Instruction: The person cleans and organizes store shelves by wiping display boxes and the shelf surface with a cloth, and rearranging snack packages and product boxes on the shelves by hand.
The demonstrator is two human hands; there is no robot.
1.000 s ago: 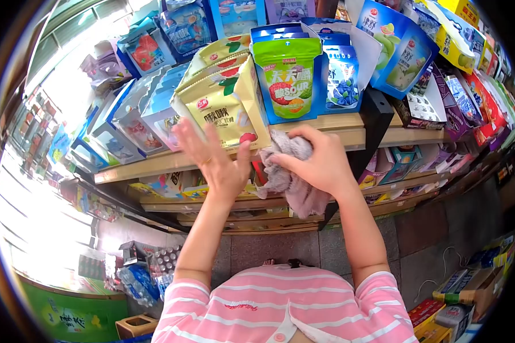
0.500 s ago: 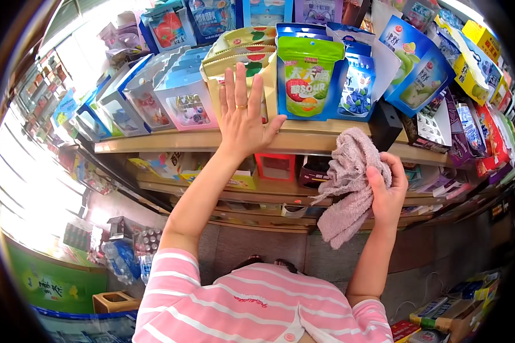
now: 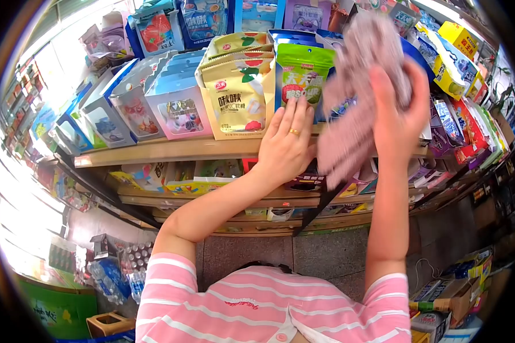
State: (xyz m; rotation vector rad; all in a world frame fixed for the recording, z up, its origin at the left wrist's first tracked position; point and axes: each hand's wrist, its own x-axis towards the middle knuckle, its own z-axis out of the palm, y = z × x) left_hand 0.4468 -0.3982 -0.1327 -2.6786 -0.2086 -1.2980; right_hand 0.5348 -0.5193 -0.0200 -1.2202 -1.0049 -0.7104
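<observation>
My left hand [image 3: 286, 137] lies with its fingers stretched out against the lower front of a green candy pouch [image 3: 304, 63], at the shelf edge. It grips nothing. A pale pink cloth [image 3: 355, 91], smeared by motion, hangs from my right hand [image 3: 400, 108], whose fingers are closed around it. The cloth is raised in front of a blue box of pouches [image 3: 344, 107] and hides most of it. Left of the green pouch stands a cream-coloured box of gummy candy pouches [image 3: 240, 106].
Candy boxes, among them a pink and blue one [image 3: 180, 114], line the wooden shelf [image 3: 171, 146]. Lower shelves hold more packets. Yellow packs [image 3: 460, 40] stand at the right. Bottles [image 3: 109, 277] and cartons [image 3: 449, 297] sit on the floor behind me.
My left hand has moved right and down, from the cream pouches to the green pouch. My right hand has lifted the cloth up toward the boxes at the right.
</observation>
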